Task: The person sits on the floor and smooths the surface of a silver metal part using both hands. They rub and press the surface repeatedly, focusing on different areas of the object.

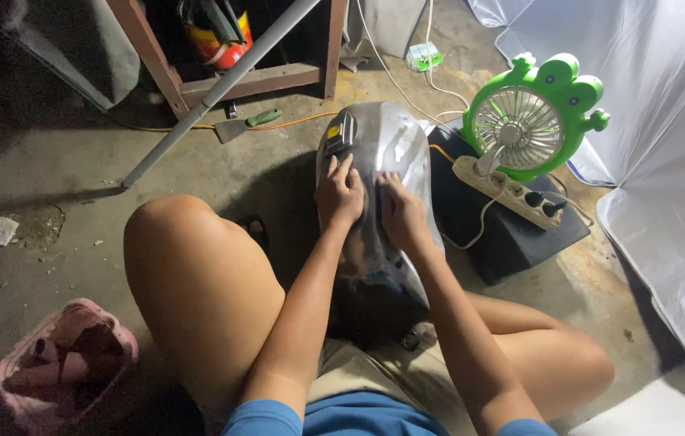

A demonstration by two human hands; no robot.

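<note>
The metal tank (379,173), a rounded, bare, shiny shell like a motorcycle fuel tank, lies lengthwise between the person's knees on the concrete floor (52,161), its far end pointing to 12 o'clock and its near end tucked against the lap. The left hand (339,194) lies flat on its left flank, fingers spread loosely and pressed to the metal, grasping nothing that I can see. The right hand (401,211) rests just beside it at 3 o'clock, palm down, fingers curled slightly; whether something thin sits under the palm cannot be told. The shell looks stiff and fairly heavy, with a smooth, slippery skin that would slide under flat palms, so a firm hold is likelier at the dark cap fitting (341,133) at 11 o'clock or under the edges. A green fan (530,117) and a white power strip (508,192) sit on a black box (512,230) at 2 o'clock, near the tank. A pink basket (64,363) stands at 8 o'clock, well apart.
</note>
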